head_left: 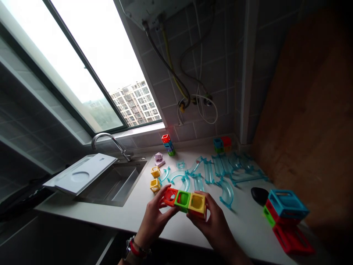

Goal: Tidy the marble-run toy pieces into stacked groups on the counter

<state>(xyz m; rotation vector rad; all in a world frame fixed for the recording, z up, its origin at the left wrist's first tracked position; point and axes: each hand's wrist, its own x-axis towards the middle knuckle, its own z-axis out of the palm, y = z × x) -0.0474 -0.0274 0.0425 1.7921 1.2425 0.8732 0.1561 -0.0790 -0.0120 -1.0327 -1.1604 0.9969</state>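
Above white counter (248,232), pinching red cube (166,198) with left hand (154,212), yellow cube (197,202) with right hand (215,221), green cube (182,199) between. Probably light, stiff; best gripped by outer edges.

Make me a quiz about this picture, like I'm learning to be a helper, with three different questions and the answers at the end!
1. Pick one: what colour is the middle cube in the held row of three square, open-sided plastic cubes?
A) blue
B) green
C) yellow

2. True or false: the narrow tower of square plastic blocks near the dark-framed glass window has a yellow block on top.

3. Fill in the blank: the yellow plastic cube at one end of the row is in the grip of the ____ hand.

Key:
1. B, green.
2. False; the top block is red.
3. Right; the right hand holds that end.
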